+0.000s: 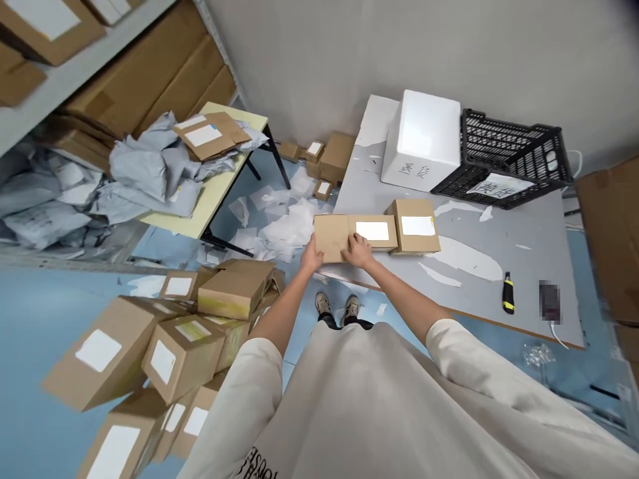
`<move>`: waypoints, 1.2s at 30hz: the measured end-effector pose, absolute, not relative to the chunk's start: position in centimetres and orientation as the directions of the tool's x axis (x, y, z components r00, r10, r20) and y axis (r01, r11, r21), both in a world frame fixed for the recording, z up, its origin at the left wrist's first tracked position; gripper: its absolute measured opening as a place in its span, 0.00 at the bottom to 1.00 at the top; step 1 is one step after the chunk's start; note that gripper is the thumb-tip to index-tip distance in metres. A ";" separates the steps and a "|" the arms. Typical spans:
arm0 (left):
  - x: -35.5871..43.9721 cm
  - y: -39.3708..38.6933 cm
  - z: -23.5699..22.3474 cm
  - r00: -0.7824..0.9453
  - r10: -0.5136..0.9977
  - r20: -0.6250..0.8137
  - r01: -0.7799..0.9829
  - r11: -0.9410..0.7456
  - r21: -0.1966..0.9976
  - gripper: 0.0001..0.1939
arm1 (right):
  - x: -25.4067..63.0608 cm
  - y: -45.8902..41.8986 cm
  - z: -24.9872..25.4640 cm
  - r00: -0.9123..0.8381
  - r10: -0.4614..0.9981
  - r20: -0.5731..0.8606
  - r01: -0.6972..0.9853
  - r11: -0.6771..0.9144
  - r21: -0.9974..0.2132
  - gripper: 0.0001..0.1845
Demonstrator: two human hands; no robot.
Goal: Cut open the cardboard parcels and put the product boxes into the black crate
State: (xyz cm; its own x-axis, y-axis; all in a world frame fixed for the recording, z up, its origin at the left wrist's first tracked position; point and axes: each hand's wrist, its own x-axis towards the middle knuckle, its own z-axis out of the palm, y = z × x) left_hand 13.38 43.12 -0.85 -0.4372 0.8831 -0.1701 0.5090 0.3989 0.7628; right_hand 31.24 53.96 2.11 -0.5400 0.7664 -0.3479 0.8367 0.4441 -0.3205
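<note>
A plain cardboard box with no label on its top sits at the left front edge of the grey table. My left hand grips its left side, thumb toward the front. At its right front corner is my right hand, fingers bent over the edge and closed on it. Directly to the right, close to my right fingers, lies a labelled cardboard box. Beyond that stands a taller cardboard box, also with a white label. The undersides of these boxes are hidden.
A white foam box and a black crate stand at the table's back. A utility knife lies near the right front. Stacked cartons crowd the floor at left; grey parcels cover a yellow table.
</note>
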 end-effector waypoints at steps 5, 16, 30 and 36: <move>14.4 47.6 -2.3 -0.330 0.901 -0.283 0.474 0.417 0.775 0.47 | 33.2 56.0 2.0 -0.438 0.819 -0.371 0.892 0.347 -0.288 0.35; 16.9 54.6 -4.2 -0.202 0.940 -0.275 0.528 0.341 0.778 0.45 | 37.3 59.3 1.0 -0.345 0.869 -0.355 0.928 0.258 -0.271 0.38; 25.4 53.9 -0.5 0.006 0.985 -0.171 0.957 0.044 0.287 0.36 | 48.0 68.1 0.6 -0.503 0.741 -0.446 0.863 0.457 -0.214 0.58; 26.9 54.2 -0.8 -0.130 0.964 -0.234 0.961 0.181 0.210 0.35 | 48.4 70.2 0.8 -0.525 0.741 -0.419 0.847 0.503 -0.171 0.62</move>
State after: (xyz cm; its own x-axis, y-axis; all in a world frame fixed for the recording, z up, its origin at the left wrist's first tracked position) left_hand 26.90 54.25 -0.84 -0.1301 0.9635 -0.2339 0.9607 0.1808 0.2105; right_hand 48.41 70.16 0.77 -0.5245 0.7411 -0.4191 0.8473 0.5027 -0.1715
